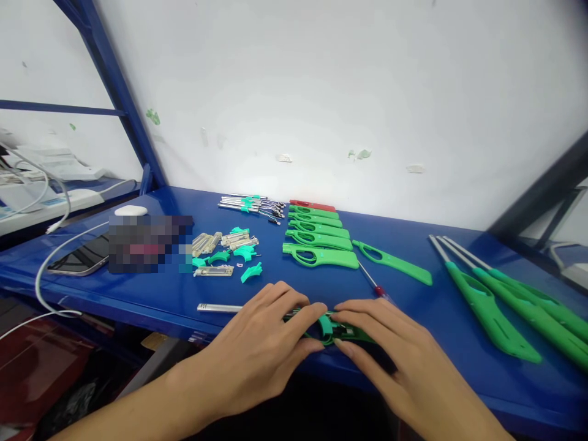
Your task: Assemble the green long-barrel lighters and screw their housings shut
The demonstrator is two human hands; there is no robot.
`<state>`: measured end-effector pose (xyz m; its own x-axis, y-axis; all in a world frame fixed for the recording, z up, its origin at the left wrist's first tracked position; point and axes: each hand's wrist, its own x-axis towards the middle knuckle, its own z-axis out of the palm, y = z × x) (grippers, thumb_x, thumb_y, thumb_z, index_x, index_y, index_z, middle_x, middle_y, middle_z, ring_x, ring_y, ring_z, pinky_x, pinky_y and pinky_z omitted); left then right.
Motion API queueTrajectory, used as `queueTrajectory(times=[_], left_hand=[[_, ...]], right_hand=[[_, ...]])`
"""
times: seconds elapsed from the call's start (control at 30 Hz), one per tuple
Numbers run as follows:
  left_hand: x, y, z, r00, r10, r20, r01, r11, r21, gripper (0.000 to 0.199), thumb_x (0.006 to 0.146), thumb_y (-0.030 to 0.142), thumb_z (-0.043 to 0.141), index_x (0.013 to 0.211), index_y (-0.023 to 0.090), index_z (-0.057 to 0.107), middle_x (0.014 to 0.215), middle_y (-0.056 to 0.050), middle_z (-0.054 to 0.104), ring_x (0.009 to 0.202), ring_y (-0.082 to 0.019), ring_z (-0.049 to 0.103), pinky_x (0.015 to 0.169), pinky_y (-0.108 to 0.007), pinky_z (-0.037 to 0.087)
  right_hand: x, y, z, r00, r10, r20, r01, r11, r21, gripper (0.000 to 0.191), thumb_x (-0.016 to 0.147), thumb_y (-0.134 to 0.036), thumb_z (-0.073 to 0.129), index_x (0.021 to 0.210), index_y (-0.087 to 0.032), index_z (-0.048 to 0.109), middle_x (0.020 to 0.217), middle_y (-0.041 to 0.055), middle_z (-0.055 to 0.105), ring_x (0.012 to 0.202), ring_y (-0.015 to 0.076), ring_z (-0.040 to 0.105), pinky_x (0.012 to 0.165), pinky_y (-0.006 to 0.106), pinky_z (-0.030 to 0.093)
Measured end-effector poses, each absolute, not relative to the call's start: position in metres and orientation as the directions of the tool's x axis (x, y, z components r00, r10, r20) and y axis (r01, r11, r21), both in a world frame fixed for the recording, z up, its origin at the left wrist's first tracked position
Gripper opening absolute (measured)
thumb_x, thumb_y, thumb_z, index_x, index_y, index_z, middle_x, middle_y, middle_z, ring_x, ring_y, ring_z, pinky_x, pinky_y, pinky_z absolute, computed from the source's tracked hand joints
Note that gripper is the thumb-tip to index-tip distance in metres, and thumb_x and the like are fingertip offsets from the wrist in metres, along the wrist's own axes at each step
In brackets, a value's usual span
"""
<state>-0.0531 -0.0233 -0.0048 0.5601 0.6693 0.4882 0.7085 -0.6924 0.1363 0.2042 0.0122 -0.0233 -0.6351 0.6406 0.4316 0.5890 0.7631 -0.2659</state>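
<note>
At the front edge of the bench, my left hand [269,334] and my right hand [390,343] both grip an open green lighter housing [349,331]. A teal trigger [326,329] sits in it between my fingertips, beside dark inner parts. From under my left hand a silver lighter tube [219,308] sticks out to the left. My fingers cover much of the housing. Just beyond my right hand lies a screwdriver with a red handle [380,291]. Loose teal triggers [252,272] and clear fuel tanks [214,271] lie beyond my left hand.
Green housing halves [321,255] lie in a row with a red one [312,205] at the back. Another half [395,263] is right of them. Several long-tubed lighters [493,315] lie far right. Wired metal tubes [241,204] and a phone [80,254] are left.
</note>
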Motion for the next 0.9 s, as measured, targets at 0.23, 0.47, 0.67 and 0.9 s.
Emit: queueTrajectory(times=[0.23, 0.47, 0.67, 0.9], left_hand=[[-0.054, -0.022, -0.006, 0.545, 0.692, 0.473, 0.726, -0.672, 0.146, 0.029, 0.111, 0.022, 0.058, 0.140, 0.018, 0.056, 0.119, -0.011, 0.070, 0.107, -0.028, 0.063, 0.096, -0.048, 0.054], [-0.054, -0.024, -0.004, 0.542, 0.677, 0.499, 0.717, -0.682, 0.146, 0.030, 0.111, 0.022, 0.057, 0.141, 0.018, 0.056, 0.119, -0.009, 0.072, 0.108, -0.029, 0.064, 0.100, -0.052, 0.053], [-0.067, -0.018, 0.007, 0.513, 0.632, 0.581, 0.718, -0.687, 0.113, 0.024, 0.110, 0.012, 0.051, 0.129, 0.016, 0.065, 0.116, -0.009, 0.075, 0.109, -0.026, 0.066, 0.101, -0.045, 0.053], [-0.149, 0.000, 0.032, 0.389, 0.780, 0.490, 0.890, -0.456, 0.020, 0.028, 0.107, 0.022, 0.052, 0.108, 0.022, 0.080, 0.102, -0.009, 0.078, 0.098, -0.031, 0.069, 0.086, -0.044, 0.054]], right_hand=[[0.202, 0.012, -0.022, -0.615, 0.637, 0.465, 0.594, 0.762, -0.258, 0.028, 0.109, -0.039, 0.058, 0.135, -0.035, 0.068, 0.132, 0.0023, 0.075, 0.118, 0.0229, 0.076, 0.113, 0.046, 0.058], [0.203, 0.013, -0.024, -0.597, 0.639, 0.485, 0.582, 0.761, -0.287, 0.031, 0.110, -0.037, 0.056, 0.141, -0.037, 0.063, 0.132, 0.0014, 0.075, 0.119, 0.0212, 0.075, 0.104, 0.039, 0.061], [0.205, 0.013, -0.022, -0.530, 0.627, 0.571, 0.590, 0.756, -0.283, 0.029, 0.108, -0.036, 0.060, 0.137, -0.037, 0.066, 0.126, 0.0005, 0.077, 0.114, 0.0208, 0.076, 0.102, 0.037, 0.060], [0.203, 0.012, -0.022, -0.515, 0.627, 0.584, 0.590, 0.754, -0.289, 0.030, 0.109, -0.036, 0.059, 0.139, -0.037, 0.063, 0.125, 0.0002, 0.077, 0.111, 0.0199, 0.075, 0.103, 0.038, 0.059]])
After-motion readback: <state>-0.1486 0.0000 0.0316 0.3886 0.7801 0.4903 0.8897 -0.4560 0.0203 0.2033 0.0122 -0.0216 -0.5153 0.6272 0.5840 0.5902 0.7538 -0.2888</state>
